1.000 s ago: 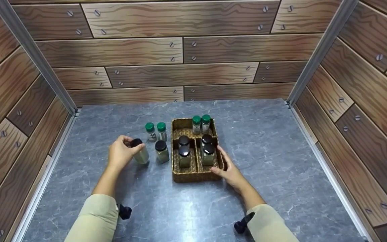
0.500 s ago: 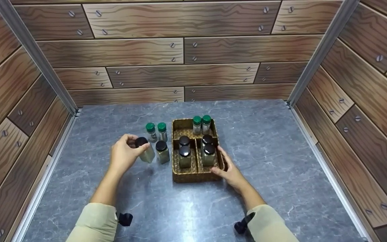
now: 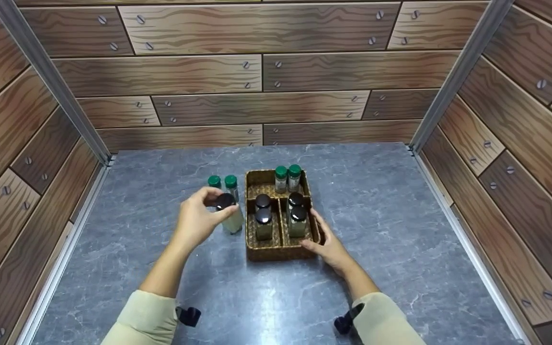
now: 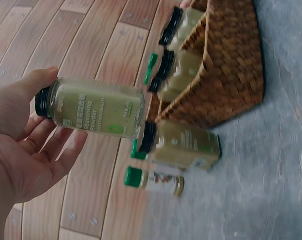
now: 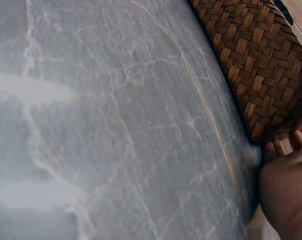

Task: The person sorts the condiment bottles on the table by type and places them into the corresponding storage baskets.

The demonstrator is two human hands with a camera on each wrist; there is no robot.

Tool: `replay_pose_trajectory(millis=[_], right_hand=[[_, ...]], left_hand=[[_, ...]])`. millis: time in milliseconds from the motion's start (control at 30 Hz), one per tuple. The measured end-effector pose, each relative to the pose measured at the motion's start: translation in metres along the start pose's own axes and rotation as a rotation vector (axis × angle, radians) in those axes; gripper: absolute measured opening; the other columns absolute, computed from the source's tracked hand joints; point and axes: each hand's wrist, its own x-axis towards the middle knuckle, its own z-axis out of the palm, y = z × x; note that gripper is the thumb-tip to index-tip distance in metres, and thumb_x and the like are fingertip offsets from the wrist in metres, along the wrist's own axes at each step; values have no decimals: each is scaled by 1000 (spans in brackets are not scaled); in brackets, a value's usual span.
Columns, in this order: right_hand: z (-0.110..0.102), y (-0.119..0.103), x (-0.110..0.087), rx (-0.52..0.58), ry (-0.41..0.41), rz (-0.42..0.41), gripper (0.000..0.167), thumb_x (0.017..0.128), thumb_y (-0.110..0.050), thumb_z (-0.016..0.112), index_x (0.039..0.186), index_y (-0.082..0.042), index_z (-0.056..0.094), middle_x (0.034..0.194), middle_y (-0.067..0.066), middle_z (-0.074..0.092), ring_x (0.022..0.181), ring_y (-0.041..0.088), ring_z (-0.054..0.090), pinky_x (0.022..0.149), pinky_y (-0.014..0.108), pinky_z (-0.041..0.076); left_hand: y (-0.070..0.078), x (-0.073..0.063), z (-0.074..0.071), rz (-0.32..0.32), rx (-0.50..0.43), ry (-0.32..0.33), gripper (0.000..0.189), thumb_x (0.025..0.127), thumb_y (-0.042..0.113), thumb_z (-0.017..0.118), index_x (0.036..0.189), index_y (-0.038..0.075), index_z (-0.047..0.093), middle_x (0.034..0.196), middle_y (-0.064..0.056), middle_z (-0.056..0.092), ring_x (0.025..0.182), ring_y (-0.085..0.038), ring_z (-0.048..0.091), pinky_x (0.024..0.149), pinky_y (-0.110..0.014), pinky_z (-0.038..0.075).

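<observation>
Your left grip point(image 3: 198, 214) pinches the jar point(image 4: 98, 107) at its cap point(image 4: 42, 103) end; probably rigid, slick and breakable, it's safest held there. Your right grip point(image 3: 332, 247) spreads against the basket point(image 3: 281, 254).

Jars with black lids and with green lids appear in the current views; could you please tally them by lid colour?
Black-lidded jars: 6 (4 in the basket, 1 in the left hand, 1 standing on the table)
Green-lidded jars: 4 (2 in the basket, 2 on the table)
Total: 10
</observation>
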Motion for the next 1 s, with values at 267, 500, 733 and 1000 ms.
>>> replay_pose_trajectory(millis=[267,500,733,1000], right_hand=[[-1,0,0,1,-1,2,103,91,-26,88,173,-33,26,183,12,17,168,43,17,135,67,11],[-1,2,0,-11,1,-3,105,90,-25,89,173,-33,26,183,13,17,168,44,16,135,69,10],[-1,3,1,11,-1,9,104,90,-22,89,173,-34,26,182,15,21,166,44,25,135,66,16],[-1,1,0,47,-19,-13,104,90,-22,89,173,-31,26,181,15,22,166,41,26,136,61,19]], left_hand=[[20,0,24,55,-23,-77,48,80,25,98,117,7,74,111,-11,80,102,-30,76,94,-45,64],[31,1,48,99,-28,-169,48,80,27,97,119,10,74,115,-8,81,105,-26,77,96,-46,64],[35,2,69,166,21,-231,52,83,28,95,126,8,73,124,-12,79,113,-32,75,103,-47,61],[38,0,90,197,20,-303,53,86,30,92,131,9,72,133,-12,76,123,-30,73,111,-48,57]])
